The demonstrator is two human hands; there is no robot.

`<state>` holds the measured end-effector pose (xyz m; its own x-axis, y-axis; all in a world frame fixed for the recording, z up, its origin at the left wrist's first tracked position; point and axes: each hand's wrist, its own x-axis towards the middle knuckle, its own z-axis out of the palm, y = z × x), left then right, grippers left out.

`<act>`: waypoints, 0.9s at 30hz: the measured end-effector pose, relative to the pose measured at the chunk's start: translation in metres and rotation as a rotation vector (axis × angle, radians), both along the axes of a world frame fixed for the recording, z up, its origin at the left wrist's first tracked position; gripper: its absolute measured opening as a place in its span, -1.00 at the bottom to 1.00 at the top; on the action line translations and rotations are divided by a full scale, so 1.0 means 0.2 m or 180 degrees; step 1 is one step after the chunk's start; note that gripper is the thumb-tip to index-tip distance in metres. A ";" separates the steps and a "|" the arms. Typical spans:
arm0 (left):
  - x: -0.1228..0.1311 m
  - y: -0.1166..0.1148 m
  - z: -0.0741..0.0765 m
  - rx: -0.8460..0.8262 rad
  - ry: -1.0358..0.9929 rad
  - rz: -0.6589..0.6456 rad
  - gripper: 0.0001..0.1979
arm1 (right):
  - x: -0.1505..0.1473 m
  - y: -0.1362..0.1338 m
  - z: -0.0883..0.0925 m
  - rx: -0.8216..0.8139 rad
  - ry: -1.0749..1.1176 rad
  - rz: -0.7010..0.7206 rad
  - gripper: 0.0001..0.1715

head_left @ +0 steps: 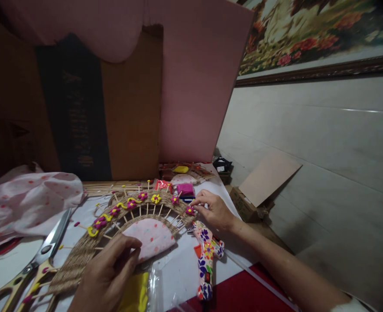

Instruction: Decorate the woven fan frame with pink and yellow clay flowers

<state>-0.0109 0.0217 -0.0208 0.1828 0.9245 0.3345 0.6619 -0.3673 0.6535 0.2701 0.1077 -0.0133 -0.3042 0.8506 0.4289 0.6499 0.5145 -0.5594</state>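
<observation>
A half-round fan woven of twine over thin sticks (73, 262) lies across the table, with magenta and yellow clay flowers (132, 204) along its band. Dotted pink-white fabric (152, 236) fills its inner half circle. My left hand (108, 273) is over the fan's near side, thumb and fingers drawn together by the fabric; what they hold, if anything, is hidden. At the fan's right end, my right hand (214, 210) pinches beside a magenta flower (190, 210), and I cannot make out anything between its fingertips. A flower-patterned glue gun (207, 260) lies just below that hand.
Large gold-handled scissors (45, 251) lie left, near crumpled dotted fabric (35, 203). A yellow clay packet (134, 292) is in front; a magenta block (185, 190) and another fan (198, 171) are behind. A cardboard panel (133, 108) stands at the back.
</observation>
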 end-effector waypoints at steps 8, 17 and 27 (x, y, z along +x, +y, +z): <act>-0.01 0.00 0.00 -0.0041 0.0001 -0.0030 -0.84 | -0.03 0.04 -0.02 -0.0081 0.0113 -0.0106 -0.89; 0.01 -0.01 0.01 -0.0014 -0.0138 0.0019 -0.85 | -0.02 0.05 -0.04 0.0009 0.0121 -0.0194 -0.86; 0.01 -0.01 0.01 -0.0012 -0.0118 -0.0010 -0.85 | -0.02 0.01 0.00 0.0069 0.0007 -0.0084 -0.79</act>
<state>-0.0084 0.0204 -0.0185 0.1731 0.9252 0.3376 0.6360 -0.3667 0.6790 0.2653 0.1091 -0.0137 -0.2809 0.8487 0.4481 0.6622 0.5093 -0.5497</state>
